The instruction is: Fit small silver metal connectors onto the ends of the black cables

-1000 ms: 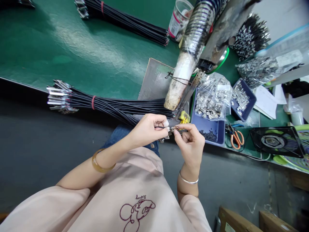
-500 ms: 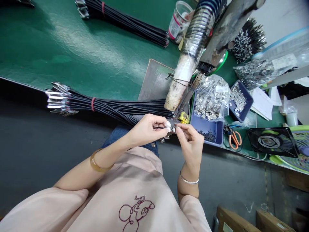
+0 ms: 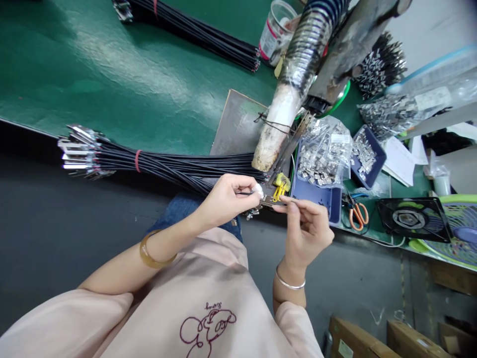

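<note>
My left hand [image 3: 227, 199] pinches a thin black cable [image 3: 244, 193] at the table's front edge. White covers sit on its fingertips. To the right, my right hand [image 3: 307, 226] has thumb and forefinger pressed together; what they hold, if anything, is too small to make out. Behind the hands lies a bundle of black cables [image 3: 186, 164] with metal connectors at its left end and a red band around it. A small yellow tool [image 3: 281, 186] stands between the hands, slightly behind them. The blue tray [image 3: 335, 211] is just behind my right hand.
A fume hose [image 3: 274, 124] hangs over a grey plate [image 3: 238, 124]. Bagged metal connector shells [image 3: 324, 159] lie on the blue tray. Rightward are another tray [image 3: 378, 159], orange-handled scissors [image 3: 358, 216] and a black fan [image 3: 413, 219]. A second cable bundle [image 3: 201, 37] and plastic cup [image 3: 276, 32] lie farther back.
My right hand has moved right and slightly toward me, away from the cable end. My left hand stays almost in place with the cable. The yellow tool shows more fully.
</note>
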{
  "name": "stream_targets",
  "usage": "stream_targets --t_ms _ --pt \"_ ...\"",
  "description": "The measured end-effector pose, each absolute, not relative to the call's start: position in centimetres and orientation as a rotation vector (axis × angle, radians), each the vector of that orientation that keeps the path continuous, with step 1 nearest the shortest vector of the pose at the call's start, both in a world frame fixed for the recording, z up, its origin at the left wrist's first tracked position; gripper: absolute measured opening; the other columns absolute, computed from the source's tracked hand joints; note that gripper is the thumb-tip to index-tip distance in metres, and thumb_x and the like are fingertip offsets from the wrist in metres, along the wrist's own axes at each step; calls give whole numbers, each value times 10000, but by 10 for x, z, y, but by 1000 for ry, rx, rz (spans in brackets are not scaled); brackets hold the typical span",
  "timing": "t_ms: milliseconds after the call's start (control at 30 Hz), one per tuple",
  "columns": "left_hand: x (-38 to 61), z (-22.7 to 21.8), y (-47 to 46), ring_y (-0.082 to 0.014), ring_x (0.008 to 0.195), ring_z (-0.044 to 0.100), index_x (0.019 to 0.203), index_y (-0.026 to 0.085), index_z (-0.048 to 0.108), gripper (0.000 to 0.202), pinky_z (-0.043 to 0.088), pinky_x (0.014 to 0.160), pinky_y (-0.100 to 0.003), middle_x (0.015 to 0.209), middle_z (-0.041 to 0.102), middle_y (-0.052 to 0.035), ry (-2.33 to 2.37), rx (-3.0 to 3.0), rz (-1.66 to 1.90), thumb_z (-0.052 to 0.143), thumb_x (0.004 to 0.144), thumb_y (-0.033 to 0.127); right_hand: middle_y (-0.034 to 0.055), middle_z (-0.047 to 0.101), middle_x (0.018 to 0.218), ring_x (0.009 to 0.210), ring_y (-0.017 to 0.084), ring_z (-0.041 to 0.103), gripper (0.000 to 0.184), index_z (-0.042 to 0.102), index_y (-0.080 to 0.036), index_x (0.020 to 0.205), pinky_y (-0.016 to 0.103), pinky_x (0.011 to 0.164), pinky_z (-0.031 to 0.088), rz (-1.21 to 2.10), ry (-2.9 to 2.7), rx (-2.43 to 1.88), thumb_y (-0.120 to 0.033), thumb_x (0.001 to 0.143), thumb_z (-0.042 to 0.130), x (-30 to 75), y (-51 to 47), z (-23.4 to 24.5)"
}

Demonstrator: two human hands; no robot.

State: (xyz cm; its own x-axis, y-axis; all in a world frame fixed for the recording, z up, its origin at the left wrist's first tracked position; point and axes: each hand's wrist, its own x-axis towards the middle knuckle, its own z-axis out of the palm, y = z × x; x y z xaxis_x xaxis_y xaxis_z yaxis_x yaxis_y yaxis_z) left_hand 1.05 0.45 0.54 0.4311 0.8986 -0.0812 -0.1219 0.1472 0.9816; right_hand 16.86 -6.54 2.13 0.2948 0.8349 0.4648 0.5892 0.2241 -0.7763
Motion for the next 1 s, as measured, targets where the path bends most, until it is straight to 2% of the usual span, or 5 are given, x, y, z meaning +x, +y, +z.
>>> stream_targets --t_ms 67,133,333,800,1000 --pt "11 6 5 -43 508 276 628 122 583 130 211 470 -184 529 384 62 839 1209 888 591 756 148 16 782 958 797 156 774 90 643 -225 937 281 699 645 292 -1490 -1453 -146 899 662 166 -63 19" --pt "12 5 5 -46 512 286 641 126 579 138 221 478 -187 538 383 61 859 1226 912 585 774 160 22 777 979 835 156 774 91 629 -221 883 278 718 651 365 -1528 -1439 -137 890 664 165 -59 17" --pt "15 3 6 -60 516 342 670 137 575 149 258 501 -201 554 408 54 928 1240 922 590 803 203 8 748 954 792 136 768 109 606 -209 821 255 710 647 550 -1412 -1446 -143 881 669 163 -52 14" --pt "16 9 10 -90 541 501 659 142 593 155 394 542 -215 580 533 20 900 1145 937 610 783 233 -8 721 895 789 127 750 88 673 -217 820 246 690 649 570 -1380 -1435 -144 862 699 161 -44 18" --pt "16 8 10 -87 521 509 668 133 617 122 403 534 -206 558 552 26 915 1171 870 598 773 191 -1 705 901 730 121 745 104 627 -202 791 246 664 646 644 -1362 -1435 -170 878 674 163 -47 17"
